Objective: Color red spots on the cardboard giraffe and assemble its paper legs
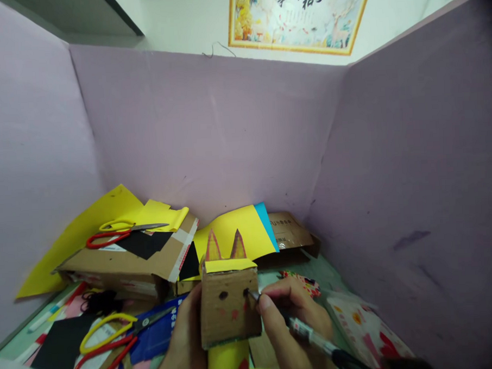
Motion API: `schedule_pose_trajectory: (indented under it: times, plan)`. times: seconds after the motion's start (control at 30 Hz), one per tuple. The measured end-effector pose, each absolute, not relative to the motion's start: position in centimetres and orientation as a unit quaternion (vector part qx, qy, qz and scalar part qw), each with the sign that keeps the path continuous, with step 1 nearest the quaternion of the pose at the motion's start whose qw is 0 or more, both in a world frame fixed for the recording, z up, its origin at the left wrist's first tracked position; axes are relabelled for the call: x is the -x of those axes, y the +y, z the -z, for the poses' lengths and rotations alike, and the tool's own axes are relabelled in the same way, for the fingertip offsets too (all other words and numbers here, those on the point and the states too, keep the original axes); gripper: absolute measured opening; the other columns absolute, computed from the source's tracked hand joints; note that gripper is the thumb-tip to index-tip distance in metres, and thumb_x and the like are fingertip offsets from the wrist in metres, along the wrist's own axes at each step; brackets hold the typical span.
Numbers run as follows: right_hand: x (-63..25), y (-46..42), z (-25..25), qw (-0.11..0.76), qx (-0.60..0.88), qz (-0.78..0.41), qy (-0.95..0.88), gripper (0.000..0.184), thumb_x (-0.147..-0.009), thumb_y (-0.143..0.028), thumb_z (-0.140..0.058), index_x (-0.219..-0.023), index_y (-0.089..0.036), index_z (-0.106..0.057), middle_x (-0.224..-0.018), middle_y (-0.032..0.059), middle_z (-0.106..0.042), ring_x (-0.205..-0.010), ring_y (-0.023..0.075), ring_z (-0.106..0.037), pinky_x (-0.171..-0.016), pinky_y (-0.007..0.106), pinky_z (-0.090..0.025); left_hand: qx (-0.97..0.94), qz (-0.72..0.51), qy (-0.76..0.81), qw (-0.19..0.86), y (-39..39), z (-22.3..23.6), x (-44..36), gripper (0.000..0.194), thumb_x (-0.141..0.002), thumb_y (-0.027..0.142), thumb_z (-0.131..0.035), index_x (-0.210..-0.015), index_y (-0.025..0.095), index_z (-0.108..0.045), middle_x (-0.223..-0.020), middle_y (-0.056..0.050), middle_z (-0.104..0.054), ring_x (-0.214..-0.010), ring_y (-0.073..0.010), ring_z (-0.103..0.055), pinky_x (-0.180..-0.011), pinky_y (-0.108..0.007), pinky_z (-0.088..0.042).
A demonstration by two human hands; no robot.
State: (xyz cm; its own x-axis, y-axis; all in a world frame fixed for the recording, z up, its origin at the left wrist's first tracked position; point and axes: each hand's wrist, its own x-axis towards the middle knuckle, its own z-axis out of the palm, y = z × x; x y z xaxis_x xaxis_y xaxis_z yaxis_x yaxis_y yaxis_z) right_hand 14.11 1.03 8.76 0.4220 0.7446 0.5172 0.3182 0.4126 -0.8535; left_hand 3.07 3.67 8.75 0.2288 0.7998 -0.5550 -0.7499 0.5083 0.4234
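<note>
At the cardboard head, right grip is pinching the pen, slanting up-left toward the right-hand eye, left grip clasping the opposite side.

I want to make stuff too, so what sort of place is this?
Probably a little craft corner: there are scissors, yellow paper and a cardboard figure with a face drawn on it.

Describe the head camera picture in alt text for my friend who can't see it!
A person's right hand holds a pen to one eye of a cardboard box face with two pointed ears, while the left hand holds its side. Two pairs of scissors and yellow paper lie nearby, with purple walls behind.
</note>
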Motion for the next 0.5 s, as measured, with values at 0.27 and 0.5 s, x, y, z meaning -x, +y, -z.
schedule_pose_trajectory:
  times: [0.27,0.5]
  plan:
    - [-14.32,1.11,-8.44,0.657,0.525,-0.152,-0.519,0.019,-0.074,-0.032,-0.060,-0.058,-0.023,-0.061,-0.048,-0.0040,-0.058,-0.044,0.0123,-0.051,-0.044,0.021,-0.038,-0.046,-0.510,0.403,0.758,3.52,-8.66,-3.04,0.031,-0.085,0.030,-0.052,-0.083,0.009,-0.074,-0.066,-0.013,-0.078,-0.076,-0.0339,-0.075,-0.074,-0.044,-0.058]
    - [-14.12,1.18,-8.54,0.662,0.530,-0.140,-0.511,0.018,-0.073,-0.031,-0.059,-0.057,-0.023,-0.061,-0.047,-0.0051,-0.059,-0.042,0.0113,-0.052,-0.044,0.020,-0.038,-0.026,-0.514,0.372,0.772,3.60,-8.35,-2.88,0.028,-0.081,0.019,-0.050,-0.094,0.009,-0.074,-0.066,-0.011,-0.078,-0.074,-0.0335,-0.075,-0.074,-0.045,-0.058]
